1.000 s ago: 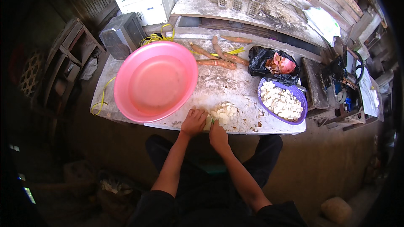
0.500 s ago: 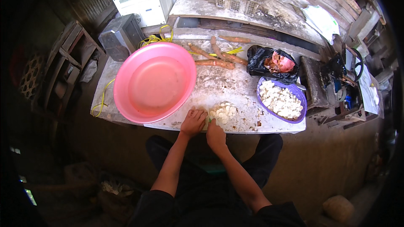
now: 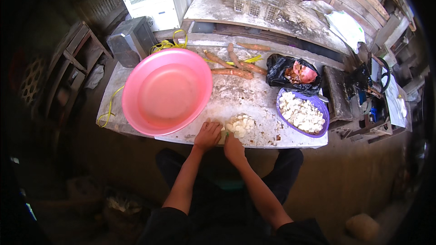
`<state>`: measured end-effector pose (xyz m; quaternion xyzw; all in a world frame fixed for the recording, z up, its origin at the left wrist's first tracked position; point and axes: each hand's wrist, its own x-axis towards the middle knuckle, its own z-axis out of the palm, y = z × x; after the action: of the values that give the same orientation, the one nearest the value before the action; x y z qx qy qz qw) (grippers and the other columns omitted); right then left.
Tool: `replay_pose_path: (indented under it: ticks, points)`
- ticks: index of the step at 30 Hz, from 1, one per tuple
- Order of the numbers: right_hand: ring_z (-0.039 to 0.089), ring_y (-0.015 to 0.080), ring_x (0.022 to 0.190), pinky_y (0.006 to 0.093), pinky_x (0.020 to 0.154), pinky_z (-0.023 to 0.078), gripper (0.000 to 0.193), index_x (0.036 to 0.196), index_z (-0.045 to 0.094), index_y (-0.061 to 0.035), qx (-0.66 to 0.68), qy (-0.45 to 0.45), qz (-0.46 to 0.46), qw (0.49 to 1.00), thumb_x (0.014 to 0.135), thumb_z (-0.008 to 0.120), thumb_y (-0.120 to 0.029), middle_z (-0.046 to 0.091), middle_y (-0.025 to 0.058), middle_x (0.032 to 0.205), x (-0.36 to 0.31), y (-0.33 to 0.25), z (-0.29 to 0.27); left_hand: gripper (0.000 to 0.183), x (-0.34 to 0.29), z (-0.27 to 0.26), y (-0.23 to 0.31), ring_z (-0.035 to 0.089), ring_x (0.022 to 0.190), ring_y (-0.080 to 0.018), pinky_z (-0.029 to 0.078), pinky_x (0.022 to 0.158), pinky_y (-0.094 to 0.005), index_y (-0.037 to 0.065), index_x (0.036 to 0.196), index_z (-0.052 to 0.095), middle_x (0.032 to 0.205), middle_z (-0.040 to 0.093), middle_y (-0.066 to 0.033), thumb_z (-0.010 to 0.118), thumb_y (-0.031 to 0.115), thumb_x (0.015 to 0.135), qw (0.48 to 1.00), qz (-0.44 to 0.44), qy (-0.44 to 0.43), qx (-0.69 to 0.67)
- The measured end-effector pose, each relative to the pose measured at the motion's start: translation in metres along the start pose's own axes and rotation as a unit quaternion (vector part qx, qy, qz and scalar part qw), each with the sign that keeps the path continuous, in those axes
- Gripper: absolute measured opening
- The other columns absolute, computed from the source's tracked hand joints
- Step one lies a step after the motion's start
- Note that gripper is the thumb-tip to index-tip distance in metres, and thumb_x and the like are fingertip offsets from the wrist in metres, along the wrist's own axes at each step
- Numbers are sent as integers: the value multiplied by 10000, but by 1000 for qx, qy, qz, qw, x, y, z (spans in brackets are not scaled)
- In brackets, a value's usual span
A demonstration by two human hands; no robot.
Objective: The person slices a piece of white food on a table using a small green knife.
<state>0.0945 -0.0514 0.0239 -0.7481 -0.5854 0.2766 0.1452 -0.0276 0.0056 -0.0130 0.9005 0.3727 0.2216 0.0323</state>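
Note:
At the table's front edge my left hand is closed over a pale peeled root, mostly hidden under the fingers. Close beside it, my right hand grips a small knife, of which only a bit of green shows; its blade cannot be made out. Just beyond both hands lies a loose pile of white root slices. Off to the right, a purple basin is filled with similar white pieces.
A large pink basin stands left of my hands. Unpeeled brown roots lie behind, near yellow strapping. A black plastic bag holds reddish scraps. Farther back are a plastic crate and a white appliance.
The green part of the knife sits slightly lower and farther right, with my right hand shifted a little. My left hand keeps its place; the whole view has tilted slightly.

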Motion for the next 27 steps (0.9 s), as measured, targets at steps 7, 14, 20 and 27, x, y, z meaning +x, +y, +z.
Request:
replay_pose_path:
  ticks: [7, 14, 20, 27]
  points:
    - [539, 442, 668, 518, 598, 424, 235, 869, 407, -6, 45, 17, 1, 999, 876, 345, -233, 545, 273, 675, -8, -4, -1, 307, 1, -5, -2, 451, 961, -225, 299, 904, -401, 46, 1023, 480, 1006, 487, -99, 476, 195, 754, 1000, 8, -20, -1]
    - [542, 436, 653, 521, 580, 424, 226, 868, 396, -10, 44, 28, -12, 999, 878, 343, -229, 544, 265, 667, -9, -10, -1, 317, 1, -10, -3, 454, 957, -236, 305, 896, -397, 30, 1023, 469, 1006, 486, -114, 489, 177, 742, 1000, 14, -14, -13]
    - [547, 426, 665, 514, 584, 427, 226, 873, 397, -16, 27, 23, -11, 999, 879, 336, -234, 550, 254, 680, -7, -11, -1, 316, 0, -10, -4, 454, 957, -235, 303, 900, -398, 27, 1017, 471, 1002, 488, -113, 497, 174, 738, 1000, 24, -10, -11]
    - [560, 407, 714, 499, 635, 433, 234, 875, 433, -13, -12, -10, 10, 1000, 875, 331, -223, 564, 240, 731, -4, 1, 7, 299, -2, -8, 0, 456, 957, -225, 287, 929, -408, 39, 1005, 485, 984, 496, -100, 493, 186, 744, 1000, 12, -24, -5]
